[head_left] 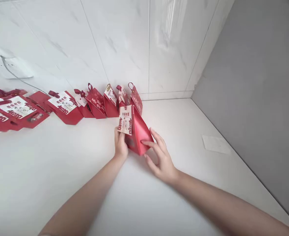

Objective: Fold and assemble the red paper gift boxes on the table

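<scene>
One red box [143, 129] sits between both hands near centre, tilted, above or on the white counter [61, 183]; contact cannot be confirmed. Done: similar boxes [97, 106] are lined up along the wall [124, 42], from nine to twelve o'clock of it. Outstanding, by judgement: this box, apparently not yet settled. Further remainder undetermined. Left hand [121, 146]: fingers partly hidden behind the card [125, 119], closure unverifiable. Right hand [163, 160]: fingers spread, one tip against the box's side.

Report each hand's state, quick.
Left hand: on the red box; grip partly hidden, can't tell if closed.
Right hand: open, fingers spread, touching the red box.
</scene>
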The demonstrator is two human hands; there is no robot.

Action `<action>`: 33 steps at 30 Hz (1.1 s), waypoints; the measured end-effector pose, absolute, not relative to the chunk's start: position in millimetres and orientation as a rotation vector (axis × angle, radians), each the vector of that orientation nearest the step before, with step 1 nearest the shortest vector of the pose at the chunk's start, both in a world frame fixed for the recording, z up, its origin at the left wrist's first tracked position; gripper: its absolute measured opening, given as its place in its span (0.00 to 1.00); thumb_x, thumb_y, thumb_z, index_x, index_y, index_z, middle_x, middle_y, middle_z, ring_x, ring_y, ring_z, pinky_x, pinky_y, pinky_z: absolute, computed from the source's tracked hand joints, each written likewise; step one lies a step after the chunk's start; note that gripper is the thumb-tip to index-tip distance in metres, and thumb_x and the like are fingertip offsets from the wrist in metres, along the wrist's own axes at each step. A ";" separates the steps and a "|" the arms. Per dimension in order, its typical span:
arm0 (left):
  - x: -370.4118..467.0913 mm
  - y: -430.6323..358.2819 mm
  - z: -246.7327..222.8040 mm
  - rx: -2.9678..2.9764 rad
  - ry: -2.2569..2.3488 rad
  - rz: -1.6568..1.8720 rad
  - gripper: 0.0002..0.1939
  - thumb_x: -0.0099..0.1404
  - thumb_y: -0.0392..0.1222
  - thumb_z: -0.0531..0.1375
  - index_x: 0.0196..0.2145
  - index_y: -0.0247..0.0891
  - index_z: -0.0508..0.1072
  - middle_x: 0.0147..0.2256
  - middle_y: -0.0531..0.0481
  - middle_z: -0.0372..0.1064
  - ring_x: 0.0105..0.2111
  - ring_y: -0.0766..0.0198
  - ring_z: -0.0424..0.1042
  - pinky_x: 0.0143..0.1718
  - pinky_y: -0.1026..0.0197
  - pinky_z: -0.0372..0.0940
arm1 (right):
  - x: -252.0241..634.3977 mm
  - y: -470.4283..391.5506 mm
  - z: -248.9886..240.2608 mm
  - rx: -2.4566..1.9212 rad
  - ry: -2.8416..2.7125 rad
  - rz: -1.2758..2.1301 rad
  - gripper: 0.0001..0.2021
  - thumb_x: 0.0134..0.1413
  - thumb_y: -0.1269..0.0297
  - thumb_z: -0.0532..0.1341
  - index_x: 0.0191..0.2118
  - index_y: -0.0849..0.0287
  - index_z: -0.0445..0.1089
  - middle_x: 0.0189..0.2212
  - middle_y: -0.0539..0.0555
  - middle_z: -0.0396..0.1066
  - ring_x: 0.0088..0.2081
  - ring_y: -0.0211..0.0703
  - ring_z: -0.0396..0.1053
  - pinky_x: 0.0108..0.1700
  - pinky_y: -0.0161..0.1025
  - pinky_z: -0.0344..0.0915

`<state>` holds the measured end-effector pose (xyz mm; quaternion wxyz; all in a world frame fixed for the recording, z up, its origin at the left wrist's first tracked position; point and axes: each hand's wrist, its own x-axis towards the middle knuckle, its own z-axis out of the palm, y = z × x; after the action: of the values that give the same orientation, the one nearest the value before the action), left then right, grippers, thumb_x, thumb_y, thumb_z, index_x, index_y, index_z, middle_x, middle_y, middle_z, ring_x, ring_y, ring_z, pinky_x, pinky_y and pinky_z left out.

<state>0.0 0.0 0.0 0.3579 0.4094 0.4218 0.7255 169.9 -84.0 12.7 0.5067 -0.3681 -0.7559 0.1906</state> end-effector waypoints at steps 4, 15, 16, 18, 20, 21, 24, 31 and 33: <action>-8.4 4.1 -6.1 1.099 0.916 1.813 0.12 0.55 0.41 0.60 0.38 0.38 0.71 0.37 0.52 0.71 0.41 0.62 0.70 0.44 0.64 0.64 | 171.6 -68.9 6.7 -0.978 -1.541 0.823 0.10 0.60 0.59 0.60 0.47 0.53 0.64 0.68 0.59 0.50 0.70 0.53 0.45 0.67 0.58 0.48; 6.3 -11.7 11.8 1.269 0.936 1.469 0.21 0.70 0.58 0.51 0.46 0.38 0.69 0.45 0.45 0.71 0.47 0.58 0.71 0.47 0.58 0.67 | 185.0 -40.4 -0.3 -0.837 -1.158 1.280 0.12 0.59 0.52 0.62 0.33 0.54 0.64 0.63 0.54 0.62 0.61 0.51 0.63 0.57 0.48 0.64; 5.5 -11.4 11.5 1.283 0.947 1.457 0.21 0.70 0.58 0.50 0.46 0.38 0.68 0.46 0.45 0.71 0.48 0.57 0.71 0.47 0.58 0.67 | 185.8 -39.5 0.3 -0.842 -1.171 1.276 0.13 0.59 0.52 0.62 0.32 0.55 0.64 0.62 0.54 0.63 0.61 0.51 0.63 0.57 0.47 0.64; 3.0 -10.1 8.6 1.285 0.956 1.454 0.20 0.69 0.58 0.52 0.44 0.38 0.67 0.46 0.45 0.70 0.48 0.57 0.71 0.47 0.58 0.68 | 187.3 -37.5 1.0 -0.859 -1.203 1.264 0.14 0.59 0.51 0.62 0.30 0.55 0.64 0.60 0.54 0.65 0.62 0.52 0.61 0.57 0.47 0.63; 0.2 -8.4 4.5 1.279 0.951 1.536 0.20 0.65 0.57 0.59 0.45 0.40 0.65 0.46 0.46 0.69 0.48 0.58 0.71 0.47 0.58 0.68 | 187.9 -36.6 1.0 -0.868 -1.238 1.258 0.14 0.59 0.51 0.62 0.30 0.55 0.64 0.60 0.55 0.66 0.62 0.52 0.61 0.57 0.48 0.63; -1.1 -7.8 2.9 1.280 0.940 1.596 0.21 0.63 0.57 0.61 0.46 0.41 0.64 0.46 0.46 0.69 0.47 0.58 0.71 0.47 0.58 0.69 | 187.6 -37.0 0.8 -0.858 -1.247 1.253 0.14 0.59 0.51 0.62 0.31 0.55 0.64 0.59 0.56 0.66 0.61 0.53 0.62 0.57 0.49 0.63; -3.5 -7.5 1.2 1.327 0.936 1.719 0.28 0.60 0.55 0.65 0.53 0.44 0.61 0.45 0.47 0.68 0.44 0.60 0.72 0.44 0.60 0.69 | 185.1 -41.8 1.6 -0.829 -1.225 1.152 0.11 0.62 0.52 0.59 0.37 0.53 0.63 0.60 0.57 0.65 0.58 0.51 0.65 0.58 0.53 0.62; -6.2 -8.3 -0.6 1.446 1.072 1.620 0.21 0.60 0.57 0.63 0.42 0.37 0.73 0.36 0.47 0.72 0.37 0.58 0.73 0.39 0.60 0.68 | 194.6 -53.8 45.4 -0.805 -1.549 0.332 0.19 0.62 0.63 0.59 0.56 0.49 0.58 0.61 0.60 0.58 0.62 0.53 0.60 0.61 0.56 0.60; -6.5 -7.5 -1.8 1.462 1.088 1.636 0.22 0.60 0.58 0.63 0.42 0.36 0.73 0.35 0.47 0.73 0.37 0.58 0.73 0.39 0.60 0.68 | 199.2 -54.9 71.3 -0.728 -1.761 0.116 0.19 0.61 0.67 0.59 0.56 0.48 0.59 0.59 0.59 0.60 0.62 0.53 0.60 0.60 0.55 0.62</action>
<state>-6.5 -7.5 -1.8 0.3395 0.5614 0.4179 0.6284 199.2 -54.9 71.3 0.5781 -0.3111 -0.7527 0.0494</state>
